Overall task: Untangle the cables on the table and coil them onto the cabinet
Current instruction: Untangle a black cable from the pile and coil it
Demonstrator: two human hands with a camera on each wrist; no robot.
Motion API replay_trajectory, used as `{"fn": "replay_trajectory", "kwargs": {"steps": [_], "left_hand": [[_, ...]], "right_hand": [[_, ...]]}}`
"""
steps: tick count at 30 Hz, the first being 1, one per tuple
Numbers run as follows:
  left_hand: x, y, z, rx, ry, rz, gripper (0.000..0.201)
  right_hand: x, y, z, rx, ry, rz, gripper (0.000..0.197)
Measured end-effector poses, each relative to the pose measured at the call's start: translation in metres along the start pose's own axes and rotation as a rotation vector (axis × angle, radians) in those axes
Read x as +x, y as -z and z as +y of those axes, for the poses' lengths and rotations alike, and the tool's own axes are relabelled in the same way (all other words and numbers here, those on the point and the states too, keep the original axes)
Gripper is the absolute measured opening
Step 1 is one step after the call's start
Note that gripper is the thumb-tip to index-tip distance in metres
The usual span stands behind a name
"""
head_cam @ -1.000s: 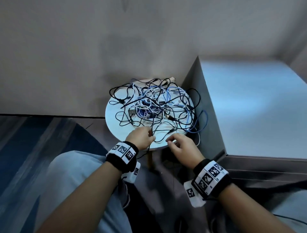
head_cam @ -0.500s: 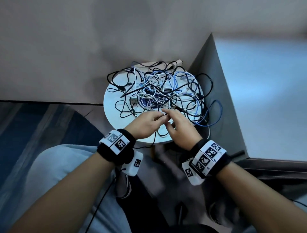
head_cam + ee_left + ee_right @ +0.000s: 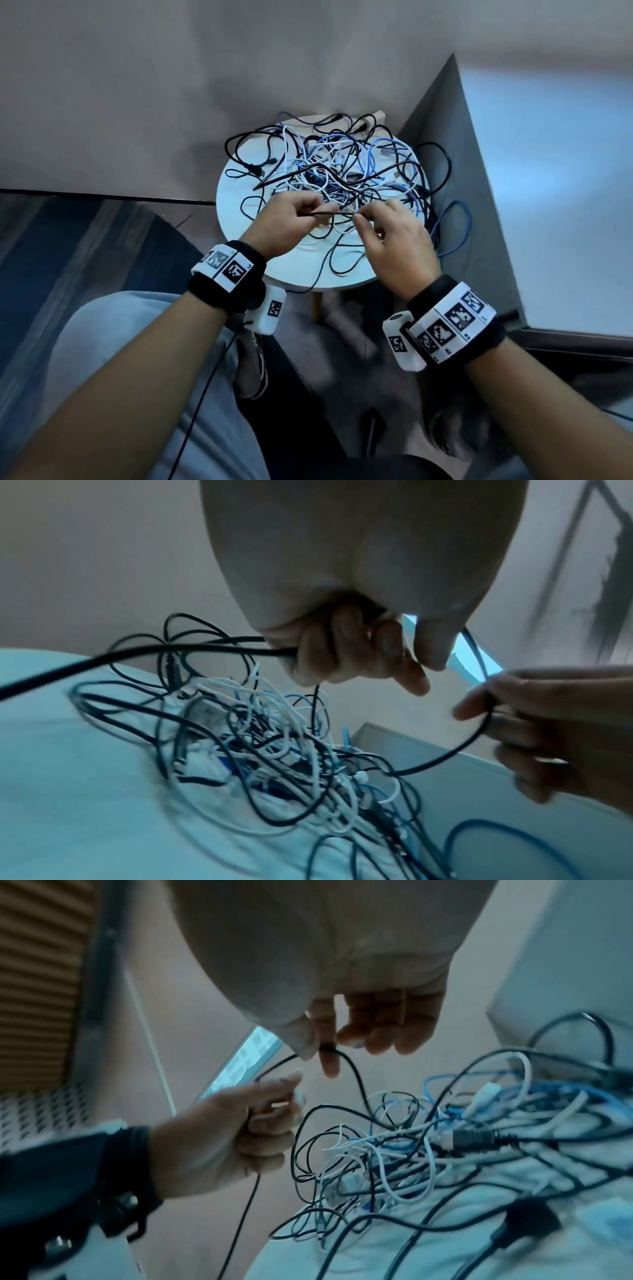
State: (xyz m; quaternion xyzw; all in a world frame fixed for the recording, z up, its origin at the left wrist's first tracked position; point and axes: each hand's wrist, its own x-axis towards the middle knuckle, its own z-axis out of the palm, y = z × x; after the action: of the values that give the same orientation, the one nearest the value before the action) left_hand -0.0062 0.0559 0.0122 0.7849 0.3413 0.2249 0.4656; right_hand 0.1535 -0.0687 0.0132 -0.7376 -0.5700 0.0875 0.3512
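Observation:
A tangle of black, white and blue cables [image 3: 346, 171] lies heaped on the small round white table [image 3: 270, 270]. Above its near half, my left hand [image 3: 310, 216] and right hand [image 3: 364, 221] hold one thin black cable [image 3: 329, 213] stretched straight between them. In the left wrist view the left hand [image 3: 346, 656] has its fingers curled round the black cable [image 3: 171, 650]. In the right wrist view the right hand [image 3: 322, 1047] pinches it between thumb and forefinger, and the strand drops into the tangle [image 3: 394, 1145]. The grey cabinet [image 3: 548, 178] stands right of the table, its top bare.
A blue cable loop [image 3: 454, 233] hangs off the table's right edge against the cabinet side. A wall runs close behind the table. My knee in light jeans [image 3: 120, 342] and a shoe [image 3: 253, 363] are below the table's near edge, beside its wooden leg [image 3: 317, 305].
Both hands moved from the table's near edge up over the tangle, met on a black cable, then drew slightly apart with it stretched between them. The view has moved closer.

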Motion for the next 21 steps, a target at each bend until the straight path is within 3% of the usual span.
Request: {"fn": "replay_trajectory", "kwargs": {"steps": [3, 6, 8, 11, 17, 21], "left_hand": [[-0.002, -0.009, 0.014, -0.311, -0.005, -0.05, 0.007], [-0.003, -0.013, 0.022, -0.487, 0.031, -0.049, 0.016], [-0.003, -0.02, 0.027, -0.398, -0.01, -0.009, 0.018], [-0.003, -0.03, 0.034, -0.196, -0.087, 0.099, 0.032], [-0.011, -0.033, 0.028, -0.216, -0.108, 0.081, 0.037], [-0.007, -0.03, 0.03, -0.268, -0.111, 0.083, 0.035]], "right_hand": [[0.001, -0.003, -0.001, -0.025, 0.052, -0.018, 0.023], [0.003, -0.001, 0.001, 0.162, -0.113, -0.041, 0.021], [0.005, 0.003, 0.001, 0.27, -0.21, -0.029, 0.02], [0.01, 0.011, 0.003, 0.354, -0.238, -0.065, 0.017], [0.018, 0.017, -0.003, 0.565, -0.188, -0.124, 0.02], [0.013, 0.017, -0.008, 0.479, -0.126, -0.159, 0.017]]}}
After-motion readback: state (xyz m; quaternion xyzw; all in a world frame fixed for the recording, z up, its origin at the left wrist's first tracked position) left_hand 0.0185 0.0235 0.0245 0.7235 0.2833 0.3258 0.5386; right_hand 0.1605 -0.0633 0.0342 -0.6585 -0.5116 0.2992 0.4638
